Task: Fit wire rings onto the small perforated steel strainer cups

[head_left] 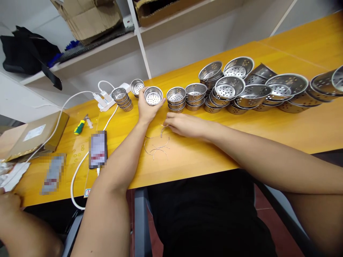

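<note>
My left hand (147, 108) is wrapped round a small perforated metal cup (154, 97), its open top turned toward me. On the table just right of it, my right hand (177, 123) has its fingertips pinched on a thin curved wire (162, 131). Several more bent wires (157, 148) lie loose on the wood below that hand. Close to the held cup on its right stands a short stack of like cups (176, 97). Behind my left hand is another small cup (137, 86), with a stack of cups (122, 99) to its left.
Larger perforated bowls (254, 91) are stacked along the right of the table (203, 157). A power strip (105, 101) with white cables, a phone (98, 149), a green screwdriver (79, 126) and a cardboard box (40, 134) occupy the left. Another person's hand (9, 201) rests at the far left.
</note>
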